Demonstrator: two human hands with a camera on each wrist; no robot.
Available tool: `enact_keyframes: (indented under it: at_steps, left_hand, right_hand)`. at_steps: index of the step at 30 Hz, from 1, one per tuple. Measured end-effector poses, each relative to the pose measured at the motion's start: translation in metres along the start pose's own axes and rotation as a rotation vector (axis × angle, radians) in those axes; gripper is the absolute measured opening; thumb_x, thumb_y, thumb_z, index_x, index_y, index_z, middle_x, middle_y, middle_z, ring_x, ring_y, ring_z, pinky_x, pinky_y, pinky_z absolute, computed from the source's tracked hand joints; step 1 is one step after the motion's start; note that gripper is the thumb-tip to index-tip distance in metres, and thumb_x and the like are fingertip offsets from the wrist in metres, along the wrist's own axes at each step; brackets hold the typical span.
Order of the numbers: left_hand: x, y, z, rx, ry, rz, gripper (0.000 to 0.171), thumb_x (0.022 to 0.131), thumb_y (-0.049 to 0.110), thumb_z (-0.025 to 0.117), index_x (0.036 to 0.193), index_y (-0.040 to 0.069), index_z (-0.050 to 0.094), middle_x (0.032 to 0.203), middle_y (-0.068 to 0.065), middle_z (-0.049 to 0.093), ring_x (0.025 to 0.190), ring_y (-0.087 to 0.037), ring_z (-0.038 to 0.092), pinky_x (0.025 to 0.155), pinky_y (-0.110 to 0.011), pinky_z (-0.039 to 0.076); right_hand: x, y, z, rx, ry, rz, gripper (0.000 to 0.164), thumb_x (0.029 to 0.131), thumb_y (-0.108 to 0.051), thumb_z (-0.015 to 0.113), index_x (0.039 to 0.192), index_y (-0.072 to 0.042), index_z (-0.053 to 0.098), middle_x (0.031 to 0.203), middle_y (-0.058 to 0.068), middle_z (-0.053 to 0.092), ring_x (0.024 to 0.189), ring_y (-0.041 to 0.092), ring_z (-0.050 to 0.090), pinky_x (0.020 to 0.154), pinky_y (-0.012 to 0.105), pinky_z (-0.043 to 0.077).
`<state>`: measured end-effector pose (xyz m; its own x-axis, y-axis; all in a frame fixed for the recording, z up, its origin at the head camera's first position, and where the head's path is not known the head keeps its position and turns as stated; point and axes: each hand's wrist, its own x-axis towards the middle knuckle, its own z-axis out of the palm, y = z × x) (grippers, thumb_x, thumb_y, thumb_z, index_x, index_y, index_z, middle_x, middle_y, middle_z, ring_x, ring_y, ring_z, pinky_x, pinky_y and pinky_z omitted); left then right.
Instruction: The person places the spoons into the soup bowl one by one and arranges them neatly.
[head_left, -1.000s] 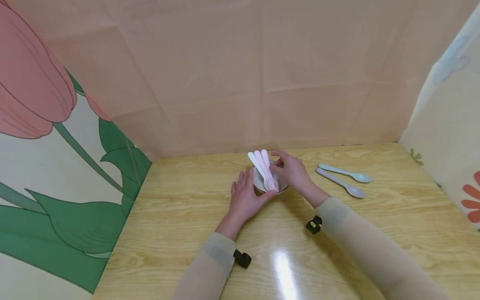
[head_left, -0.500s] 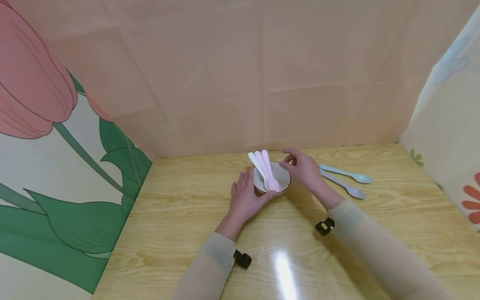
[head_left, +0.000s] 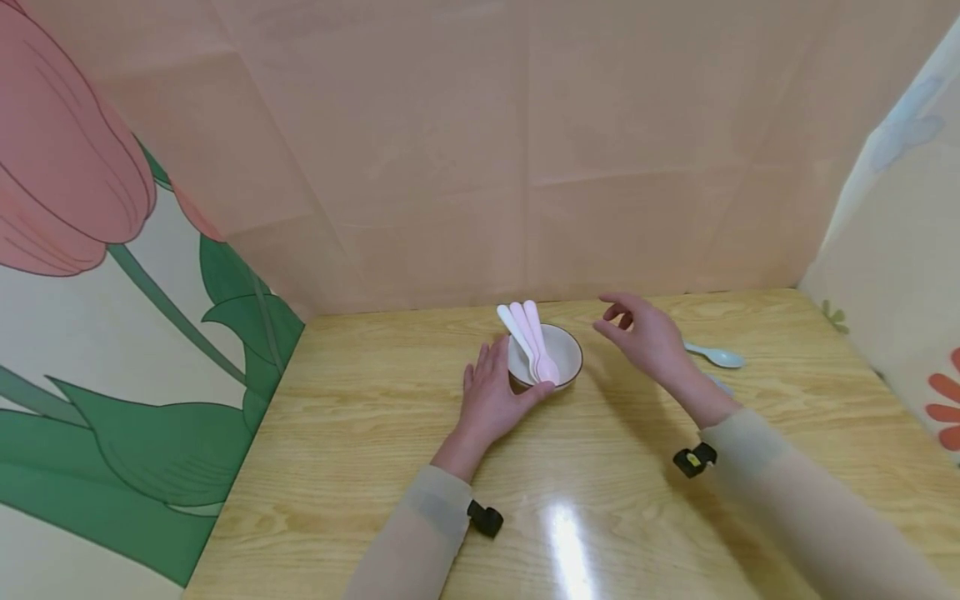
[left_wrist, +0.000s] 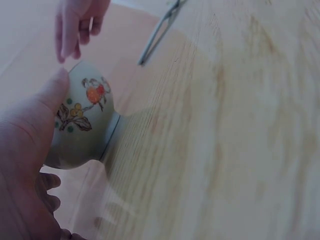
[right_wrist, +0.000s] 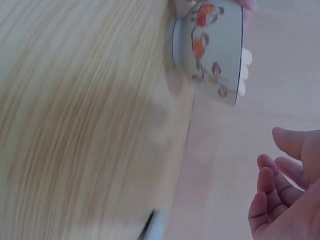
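A small bowl (head_left: 567, 350) with a dark rim stands on the table, and the wrist views show orange fruit and leaves painted on its outer wall (right_wrist: 220, 55). My left hand (head_left: 489, 398) holds it from the left, thumb at the near rim and fingers along the side. One white spoon (head_left: 514, 326) and two pink spoons (head_left: 538, 337) lean inside, handles jutting past the far rim. Right of the bowl, my right hand (head_left: 647, 337) is in the air, fingers loosely bent and holding nothing.
A pale blue spoon (head_left: 722, 358) lies on the wooden table (head_left: 360, 433) at the right, partly behind my right hand. Mostly hidden by that wrist is a lavender spoon (head_left: 721, 384). A pink backdrop (head_left: 420, 167) rises along the table's far edge.
My right hand has drawn away from the spoons in the bowl and moved right, now covering much of the two loose spoons. My left hand and the bowl stay in place.
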<state>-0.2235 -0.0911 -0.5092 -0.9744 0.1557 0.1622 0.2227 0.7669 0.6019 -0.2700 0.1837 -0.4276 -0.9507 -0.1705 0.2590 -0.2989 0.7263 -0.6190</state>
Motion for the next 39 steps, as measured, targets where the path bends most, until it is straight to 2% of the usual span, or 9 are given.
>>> enact_keyframes:
  at_steps: [6, 10, 14, 22, 26, 32, 39]
  left_hand:
    - [0.001, -0.001, 0.002, -0.007, 0.01, 0.006, 0.116, 0.094, 0.084, 0.064, 0.176, 0.014, 0.022, 0.18, -0.011, 0.03, 0.168, -0.039, 0.018, 0.13, -0.07, 0.015]
    - [0.001, -0.001, 0.002, -0.006, 0.011, 0.006, 0.116, 0.093, 0.085, 0.064, 0.177, 0.017, 0.021, 0.18, -0.01, 0.029, 0.168, -0.039, 0.017, 0.13, -0.07, 0.014]
    - [0.001, -0.001, 0.001, -0.006, 0.007, 0.006, 0.116, 0.093, 0.086, 0.063, 0.177, 0.019, 0.02, 0.181, -0.009, 0.029, 0.168, -0.039, 0.017, 0.13, -0.069, 0.013]
    - [0.001, 0.0, 0.0, -0.009, 0.004, -0.002, 0.115, 0.094, 0.084, 0.065, 0.177, 0.019, 0.02, 0.18, -0.01, 0.029, 0.168, -0.039, 0.016, 0.13, -0.069, 0.013]
    - [0.001, 0.0, -0.002, -0.012, 0.001, -0.004, 0.115, 0.094, 0.083, 0.066, 0.177, 0.018, 0.02, 0.18, -0.01, 0.029, 0.168, -0.038, 0.016, 0.13, -0.069, 0.013]
    - [0.001, 0.0, -0.001, -0.012, 0.013, -0.002, 0.117, 0.094, 0.082, 0.066, 0.176, 0.011, 0.022, 0.18, -0.013, 0.03, 0.167, -0.041, 0.018, 0.13, -0.07, 0.014]
    - [0.0, 0.001, 0.0, -0.013, 0.002, -0.01, 0.118, 0.093, 0.085, 0.065, 0.177, 0.018, 0.018, 0.181, -0.01, 0.028, 0.168, -0.038, 0.016, 0.131, -0.068, 0.013]
  right_hand:
    - [-0.006, 0.017, -0.018, -0.044, -0.006, -0.018, 0.053, 0.108, -0.028, 0.076, 0.153, -0.003, 0.062, 0.123, 0.019, 0.074, 0.1, 0.034, 0.067, 0.075, 0.045, 0.049]
    - [-0.01, 0.029, -0.028, -0.051, -0.001, -0.029, 0.055, 0.108, -0.028, 0.075, 0.155, -0.003, 0.06, 0.126, 0.02, 0.072, 0.104, 0.035, 0.067, 0.078, 0.048, 0.049]
    - [-0.015, 0.038, -0.036, -0.055, 0.005, -0.038, 0.056, 0.108, -0.027, 0.075, 0.156, -0.002, 0.059, 0.128, 0.022, 0.072, 0.107, 0.038, 0.066, 0.082, 0.053, 0.048]
    - [-0.018, 0.055, -0.046, -0.093, -0.007, -0.029, 0.056, 0.108, -0.026, 0.076, 0.153, 0.001, 0.059, 0.126, 0.024, 0.071, 0.108, 0.041, 0.068, 0.082, 0.056, 0.049]
    - [-0.017, 0.066, -0.05, -0.118, -0.03, -0.02, 0.058, 0.107, -0.025, 0.076, 0.154, 0.003, 0.057, 0.127, 0.026, 0.071, 0.106, 0.042, 0.069, 0.081, 0.056, 0.049]
    - [-0.013, 0.088, -0.056, -0.143, -0.074, -0.011, 0.06, 0.107, -0.024, 0.076, 0.155, 0.006, 0.054, 0.128, 0.03, 0.07, 0.106, 0.043, 0.069, 0.081, 0.059, 0.05]
    - [-0.011, 0.117, -0.06, -0.165, -0.131, 0.018, 0.057, 0.109, -0.024, 0.074, 0.154, 0.005, 0.055, 0.124, 0.029, 0.072, 0.107, 0.044, 0.069, 0.086, 0.063, 0.051]
